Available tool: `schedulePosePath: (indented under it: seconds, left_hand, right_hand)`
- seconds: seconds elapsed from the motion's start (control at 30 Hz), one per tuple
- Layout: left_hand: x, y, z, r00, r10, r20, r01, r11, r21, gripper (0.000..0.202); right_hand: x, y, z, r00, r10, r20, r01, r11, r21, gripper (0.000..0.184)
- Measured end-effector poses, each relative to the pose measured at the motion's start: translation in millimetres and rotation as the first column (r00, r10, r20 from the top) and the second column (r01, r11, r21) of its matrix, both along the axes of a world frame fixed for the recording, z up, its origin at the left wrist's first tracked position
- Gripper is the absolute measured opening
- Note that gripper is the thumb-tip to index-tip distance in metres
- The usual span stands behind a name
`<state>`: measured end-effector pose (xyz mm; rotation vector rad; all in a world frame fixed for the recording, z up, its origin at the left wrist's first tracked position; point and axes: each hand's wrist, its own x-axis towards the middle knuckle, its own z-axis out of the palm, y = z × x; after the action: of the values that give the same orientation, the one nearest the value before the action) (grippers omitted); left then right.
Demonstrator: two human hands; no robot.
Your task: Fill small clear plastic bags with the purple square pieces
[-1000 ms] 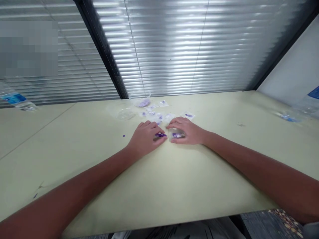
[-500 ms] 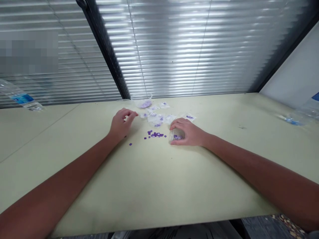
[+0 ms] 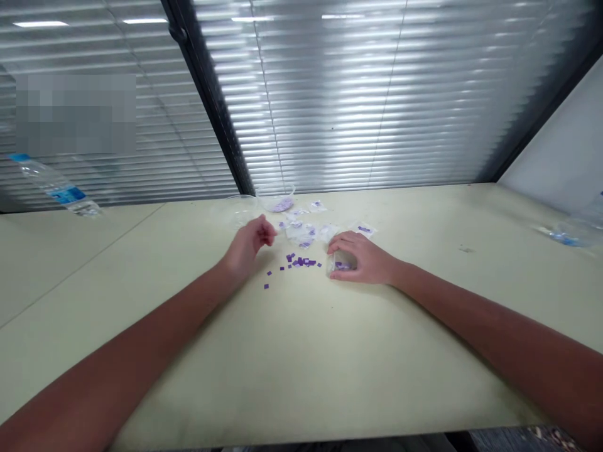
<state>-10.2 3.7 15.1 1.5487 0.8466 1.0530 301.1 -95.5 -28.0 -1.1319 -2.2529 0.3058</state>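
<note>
My left hand [image 3: 252, 246] is raised just left of a scatter of small purple square pieces [image 3: 301, 262], its fingers curled together. Whatever they may hold is hidden. Two stray squares [image 3: 267, 286] lie on the table below and right of that hand. My right hand [image 3: 362, 257] grips a small clear container [image 3: 331, 266] at the right end of the scatter, thumb on the near side and fingers on the far side. Purple pieces show inside it. Behind the scatter lie several small clear bags [image 3: 301, 232] with purple bits in them.
A clear round tub [image 3: 282, 204] with pale purple pieces stands at the back, beside a clear lid-like disc [image 3: 241, 199]. Plastic bottles are at the far left [image 3: 68, 193] and right edge [image 3: 581, 223]. Window blinds [image 3: 325, 107] rise behind the cream table [image 3: 301, 364].
My left hand has moved right and its fingers have curled in. The two stray squares lie closer to the scatter. My right hand keeps its grip on the container; the camera view has shifted slightly.
</note>
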Motion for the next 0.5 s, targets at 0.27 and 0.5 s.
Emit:
schedulePosePath:
  seconds: [0.27,0.5]
  left_hand:
    - [0,13,-2.6,0.980,-0.188,-0.064,0.188,0.982,-0.001,0.052]
    - [47,-38,-18.7,0.906,-0.266,-0.331,0.348,0.912,0.219,0.031]
  right_hand:
    - [-1,2,-2.8,1.000,-0.014,0.003,0.014,1.000,0.015,0.042]
    - [-1,1,-2.5,1.000,0.004,0.001,-0.004,0.999,0.043,0.039]
